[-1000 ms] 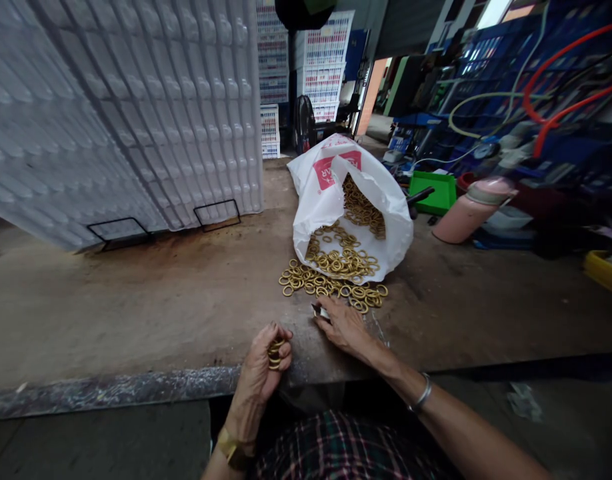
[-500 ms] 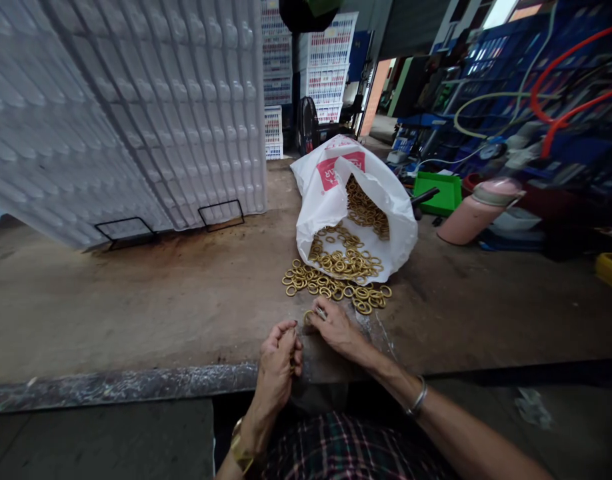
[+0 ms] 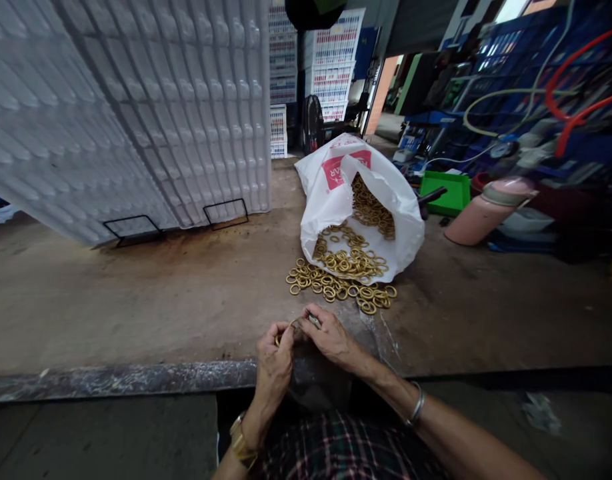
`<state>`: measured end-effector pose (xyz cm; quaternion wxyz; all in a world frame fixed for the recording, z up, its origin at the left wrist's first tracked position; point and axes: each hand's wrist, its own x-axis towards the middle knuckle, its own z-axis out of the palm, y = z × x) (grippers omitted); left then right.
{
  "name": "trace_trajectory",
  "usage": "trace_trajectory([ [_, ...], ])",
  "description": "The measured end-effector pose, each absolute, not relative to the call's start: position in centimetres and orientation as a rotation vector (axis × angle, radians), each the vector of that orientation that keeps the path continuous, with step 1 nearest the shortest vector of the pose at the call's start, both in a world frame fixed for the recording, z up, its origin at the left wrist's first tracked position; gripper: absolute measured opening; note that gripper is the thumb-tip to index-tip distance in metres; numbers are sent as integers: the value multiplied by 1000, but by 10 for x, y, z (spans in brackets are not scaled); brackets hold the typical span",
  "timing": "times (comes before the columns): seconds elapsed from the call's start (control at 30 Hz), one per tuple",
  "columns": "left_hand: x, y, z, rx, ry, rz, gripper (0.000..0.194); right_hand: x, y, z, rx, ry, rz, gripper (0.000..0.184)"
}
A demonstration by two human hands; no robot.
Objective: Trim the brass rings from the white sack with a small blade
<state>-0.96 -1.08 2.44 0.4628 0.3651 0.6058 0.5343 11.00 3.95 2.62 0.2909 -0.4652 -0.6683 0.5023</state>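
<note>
The thin, brass-coloured metal ring lay between your hands above the table edge: your left hand pinched its left side, while your right hand, clasping a small, pale, unclear object, met its right, nearer the loose brass-coloured rings.

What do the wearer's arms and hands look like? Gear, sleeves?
Left hand: ungloved, gold-toned wristband, possibly a watch. Right hand: ungloved, silver bangle above the wrist. No sleeves visible on either forearm.
</note>
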Motion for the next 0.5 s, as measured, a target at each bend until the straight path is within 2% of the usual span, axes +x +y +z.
trace_trajectory([
  [0.17, -12, -14, 24, 1229, 1525, 1317, 12, 111, 39, 27, -1210, -1960, 1221, 24],
  [0.37, -8, -18, 22, 1310, 1479, 1283, 14, 111, 37, 24, -1247, -1974, 1182, 27],
  [0.5, -6, -19, 25, 1207, 1474, 1252, 15, 113, 38, 22, -1210, -1885, 1282, 26],
])
